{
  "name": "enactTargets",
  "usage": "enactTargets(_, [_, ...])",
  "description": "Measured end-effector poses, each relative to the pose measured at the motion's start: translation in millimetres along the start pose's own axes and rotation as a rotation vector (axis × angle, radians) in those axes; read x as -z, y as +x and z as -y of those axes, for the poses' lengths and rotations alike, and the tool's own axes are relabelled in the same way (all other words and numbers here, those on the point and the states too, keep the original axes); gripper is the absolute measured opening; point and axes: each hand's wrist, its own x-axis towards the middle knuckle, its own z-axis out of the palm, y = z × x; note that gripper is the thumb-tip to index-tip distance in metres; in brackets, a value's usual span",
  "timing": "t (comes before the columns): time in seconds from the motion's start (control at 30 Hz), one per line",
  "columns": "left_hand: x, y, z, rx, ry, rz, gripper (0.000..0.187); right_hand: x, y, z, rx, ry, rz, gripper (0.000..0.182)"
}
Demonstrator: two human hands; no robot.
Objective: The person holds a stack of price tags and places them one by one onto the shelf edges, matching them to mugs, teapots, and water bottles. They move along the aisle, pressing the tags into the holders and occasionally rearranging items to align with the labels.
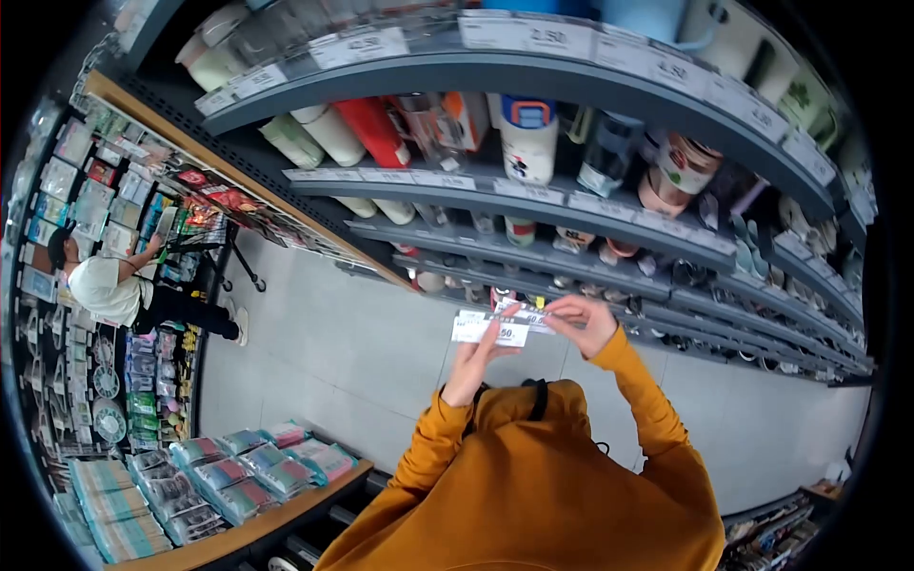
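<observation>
In front of my body, my left hand [473, 364] is closed on a white price tag [476, 328] with dark printed figures, its thumb lying over the front. My right hand [583, 322] pinches a second price label [540, 322] by its right end, just behind and to the right of the first. The two labels overlap, and a thin spotted strip runs along their upper edges. Both hands are in mustard-coloured sleeves, at about the height of the lower shelves.
Shelves [400, 84] of cups and bottles curve across the front, with price labels along their edges. At left a person [109, 285] stands by a cart [205, 246]. Packaged goods [224, 474] lie on a wooden-edged display at lower left. Grey tiled floor [314, 352] lies between.
</observation>
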Motion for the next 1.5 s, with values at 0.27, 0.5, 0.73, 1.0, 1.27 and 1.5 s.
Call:
enactTargets(0.27, [128,-28,7,0.013,-0.072,-0.415,0.042,-104,153,-40,0.067,-0.117,0.105,0.019])
enactTargets(0.5, [213,-14,-31,0.049,-0.135,-0.25,0.031,-203,303,-88,0.245,-0.73,-0.226,0.02])
enactTargets(0.73, [333,15,-87,0.141,0.004,-0.136,0.03,-234,378,-133,0.066,-0.821,-0.198,0.019])
enactTargets(1.0, [396,51,-132,0.162,0.083,-0.123,0.033,-226,372,-134,-0.046,-0.649,-0.161,0.023])
enactTargets(1.27, [360,76,-139,0.166,-0.048,-0.119,0.033,-231,366,-103,-0.142,-0.775,-0.164,0.03])
enactTargets(1.5, [341,70,-131,0.161,-0.01,-0.107,0.034,-237,370,-119,0.104,-0.956,-0.128,0.022])
